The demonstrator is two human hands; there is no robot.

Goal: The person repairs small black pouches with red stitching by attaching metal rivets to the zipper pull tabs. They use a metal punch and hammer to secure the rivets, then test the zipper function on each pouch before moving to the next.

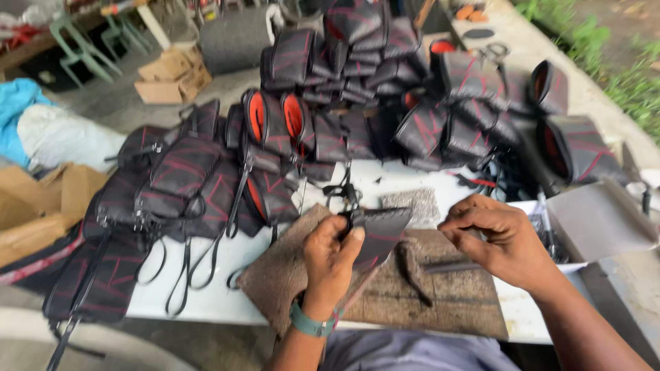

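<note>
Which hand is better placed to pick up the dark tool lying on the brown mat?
Right. The right hand hovers just above the tool, apparently free, while the left hand grips the black pouch piece.

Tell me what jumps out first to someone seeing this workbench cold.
A big heap of black pouches with red stitching and orange linings fills the far half of the table. In front, the left hand holds one dark pouch over a brown mat, with the right hand beside it.
</note>
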